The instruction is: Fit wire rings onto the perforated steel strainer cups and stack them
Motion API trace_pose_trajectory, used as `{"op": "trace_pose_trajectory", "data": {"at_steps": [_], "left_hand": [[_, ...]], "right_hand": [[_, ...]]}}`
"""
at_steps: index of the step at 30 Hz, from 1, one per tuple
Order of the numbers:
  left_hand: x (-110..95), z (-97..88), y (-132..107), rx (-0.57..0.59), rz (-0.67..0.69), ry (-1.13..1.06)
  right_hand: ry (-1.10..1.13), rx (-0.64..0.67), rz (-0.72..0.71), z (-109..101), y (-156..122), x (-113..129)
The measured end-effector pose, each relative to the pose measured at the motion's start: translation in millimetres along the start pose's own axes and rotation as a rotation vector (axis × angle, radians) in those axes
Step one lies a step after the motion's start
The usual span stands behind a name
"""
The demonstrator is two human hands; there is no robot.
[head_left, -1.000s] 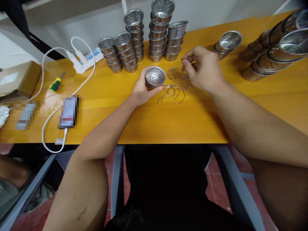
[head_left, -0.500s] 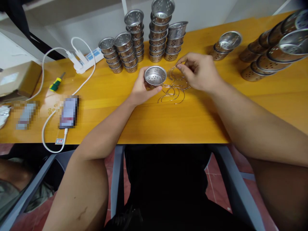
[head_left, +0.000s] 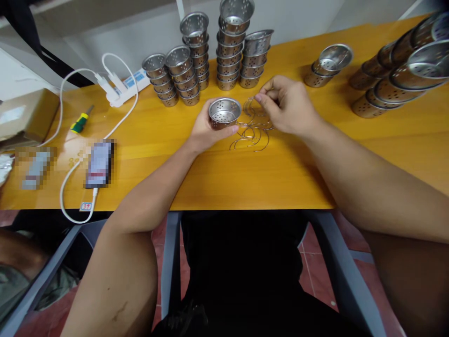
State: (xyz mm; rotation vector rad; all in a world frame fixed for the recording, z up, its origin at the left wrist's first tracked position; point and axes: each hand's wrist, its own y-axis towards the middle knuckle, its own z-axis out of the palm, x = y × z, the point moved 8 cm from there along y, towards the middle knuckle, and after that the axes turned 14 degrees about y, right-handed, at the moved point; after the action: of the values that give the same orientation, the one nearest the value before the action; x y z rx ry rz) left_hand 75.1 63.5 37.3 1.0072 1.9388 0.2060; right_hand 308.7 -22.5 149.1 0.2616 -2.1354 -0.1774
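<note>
My left hand is wrapped round a small perforated metal cup, its thumb along the near side and the open top facing up. Right of the cup, a loose heap of thin curved wires lies on the table. My right hand is over the right edge of this heap, thumb and forefinger pinched together. A thin curved wire seems to be between those fingertips, though its far part blends into the heap.
Several stacks of similar cups line the back of the table; a short stack and tall leaning stacks are to the right. A power strip, green-yellow screwdriver, phone on a cable and cardboard box lie left.
My right hand has shifted slightly left and its fingertips have dipped a little. The cup in my left hand has moved very slightly left.
</note>
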Motion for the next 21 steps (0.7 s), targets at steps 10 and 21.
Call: {"op": "trace_pose_trajectory", "data": {"at_steps": [10,21], "left_hand": [[8,-5.9,-1,-0.066,-0.032,-0.015],[-14,-0.3,-7,0.062,-0.097,-0.168]], "right_hand": [[0.032,0.039,0.006,6,-4,6],[0.213,0.007,-0.061,26,-13,17]]}}
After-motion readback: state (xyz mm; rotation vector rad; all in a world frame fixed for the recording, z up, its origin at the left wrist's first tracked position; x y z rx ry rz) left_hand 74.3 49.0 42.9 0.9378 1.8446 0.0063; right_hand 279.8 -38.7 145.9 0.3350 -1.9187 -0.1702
